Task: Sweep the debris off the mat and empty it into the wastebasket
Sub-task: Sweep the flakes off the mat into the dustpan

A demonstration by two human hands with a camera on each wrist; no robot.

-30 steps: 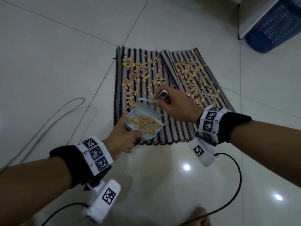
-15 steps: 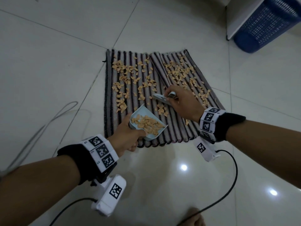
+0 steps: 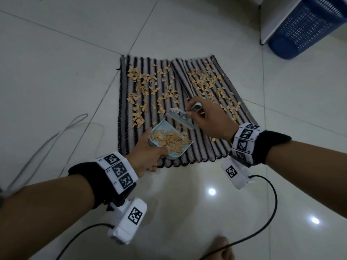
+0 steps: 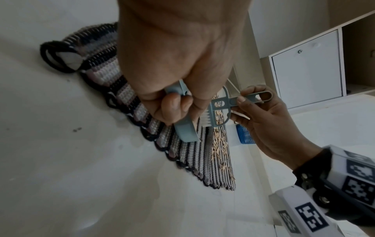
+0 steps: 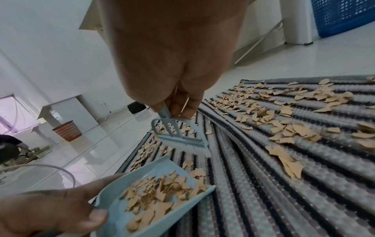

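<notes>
Head view, nearest first: the left hand (image 3: 148, 152) curls round the handle of a pale blue dustpan (image 3: 170, 142) at the mat's near edge, its open lip turned toward the right hand. The pan already carries a heap of tan scraps. Just beyond it, the right hand (image 3: 210, 121) pinches the handle of a small brush (image 3: 181, 119), whose head runs crosswise to the mat's stripes and sits just beyond the pan's lip.

The striped mat (image 3: 202, 147) lies flat on the tiled floor (image 3: 56, 72), stripes running away from the person. Most of the debris (image 3: 146, 91) remains scattered across the middle and far half, so it lies beyond both hands; the brush hand is the nearer one to it, and I judge the next strokes must pull scraps back toward the pan.

At the far right corner stands the blue wastebasket (image 3: 308, 27), well apart from the mat and on the right hand's side, cut off by the frame edge.

The pan's handle is hidden inside the left fist. Whether the bristles touch the mat is hard to tell.
</notes>
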